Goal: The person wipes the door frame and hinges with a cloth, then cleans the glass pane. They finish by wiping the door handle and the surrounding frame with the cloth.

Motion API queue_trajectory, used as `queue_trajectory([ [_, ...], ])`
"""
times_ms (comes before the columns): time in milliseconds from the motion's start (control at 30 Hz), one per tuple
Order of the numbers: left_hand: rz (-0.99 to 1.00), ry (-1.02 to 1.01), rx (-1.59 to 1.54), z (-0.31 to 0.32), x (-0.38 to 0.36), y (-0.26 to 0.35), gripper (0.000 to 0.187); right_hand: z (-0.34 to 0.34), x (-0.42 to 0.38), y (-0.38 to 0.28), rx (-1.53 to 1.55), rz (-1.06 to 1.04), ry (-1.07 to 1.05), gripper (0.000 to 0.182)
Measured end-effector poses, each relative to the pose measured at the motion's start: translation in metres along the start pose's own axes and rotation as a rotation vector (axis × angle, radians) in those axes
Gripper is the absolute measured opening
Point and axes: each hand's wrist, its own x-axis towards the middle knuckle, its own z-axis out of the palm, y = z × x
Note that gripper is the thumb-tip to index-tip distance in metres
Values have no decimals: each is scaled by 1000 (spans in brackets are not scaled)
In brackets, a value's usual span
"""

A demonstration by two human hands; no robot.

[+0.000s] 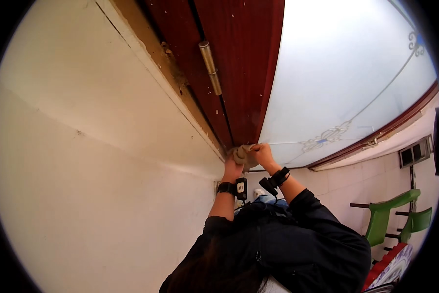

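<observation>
Both hands are close together at the lower part of a dark red door frame. A beige-brown cloth is bunched between them, against the frame. My left hand is closed around the lower left part of the cloth. To its right, my right hand pinches the cloth's upper edge beside the frosted glass panel. Black straps with small devices are on both wrists. Some fingers of my left hand are hidden by the cloth.
A metal hinge is on the frame above the hands. A pale wall fills the left side. Green chairs and a red-edged, patterned round item are at the lower right, on a tiled floor.
</observation>
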Motion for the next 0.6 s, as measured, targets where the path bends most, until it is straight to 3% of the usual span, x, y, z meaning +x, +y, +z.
queue_trajectory([
  [67, -29, 45, -129, 1, 0, 9, 21, -5, -2, -10, -63, 5, -18, 8],
  [133, -64, 88, -257, -1, 1, 38, 21, -13, -4, -32, -7, 153, -17, 12],
  [200, 141, 92, 334, -12, 7, 80, 20, -23, -1, -52, 52, 73, -13, 14],
  [333, 10, 93, 290, -19, 19, 144, 24, -41, 1, -105, 136, -20, -10, 14],
  [433, 116, 181, 83, -18, 24, 167, 24, -47, 2, -130, 189, -66, 28, 11],
  [500, -51, 207, -643, -13, 28, 156, 23, -49, 3, -134, 154, -105, 29, 9],
  [533, -51, 206, -643, -13, 28, 142, 23, -48, 4, -130, 154, -105, 31, 9],
  [600, 133, 224, 362, -13, 25, 118, 19, -45, 6, -117, 142, -56, 7, 8],
])
